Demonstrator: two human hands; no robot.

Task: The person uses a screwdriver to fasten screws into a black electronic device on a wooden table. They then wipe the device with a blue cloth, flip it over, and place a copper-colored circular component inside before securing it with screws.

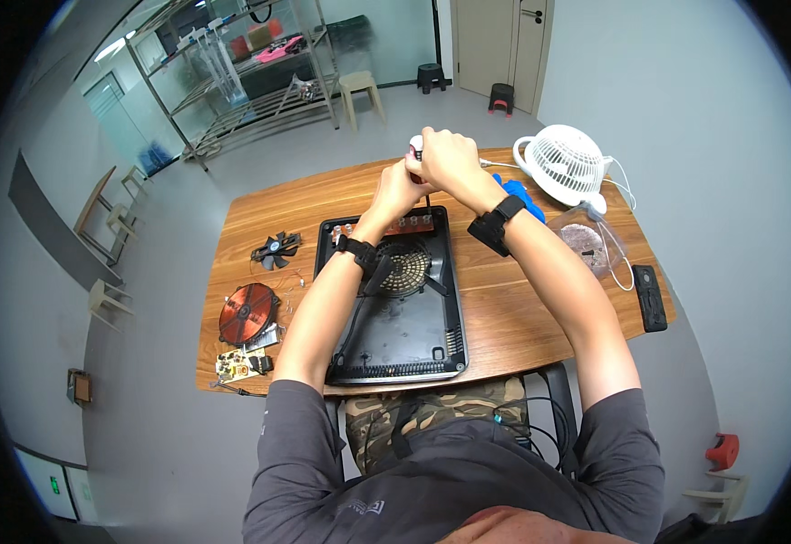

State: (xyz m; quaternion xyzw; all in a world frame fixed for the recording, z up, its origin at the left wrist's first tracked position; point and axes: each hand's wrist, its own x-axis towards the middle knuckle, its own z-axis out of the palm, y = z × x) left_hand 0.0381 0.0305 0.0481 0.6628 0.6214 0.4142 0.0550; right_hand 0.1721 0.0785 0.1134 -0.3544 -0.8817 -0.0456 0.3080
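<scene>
Both hands raised together over the far end of the black appliance housing (402, 313). Right hand (450, 159) closed in a fist around a screwdriver (418, 150); only its light handle top and a bit of dark shaft below show. Left hand (402, 186) just beneath and touching the right, fingers curled in at the shaft; whether it truly grips, cannot tell. Black straps on both wrists.

Housing lies open in the middle of the wooden table (504, 317), round vent grille inside, copper-coloured board strip (395, 224) at its far edge.

Left of housing: small black fan (275, 247), copper coil disc (247, 311), circuit board (237, 363) at the near left corner.

Right: blue glove (522, 198) behind the right wrist, white desk fan (566, 163) far right, clear bag (590, 243), black remote-like block (650, 296) at the right edge.
</scene>
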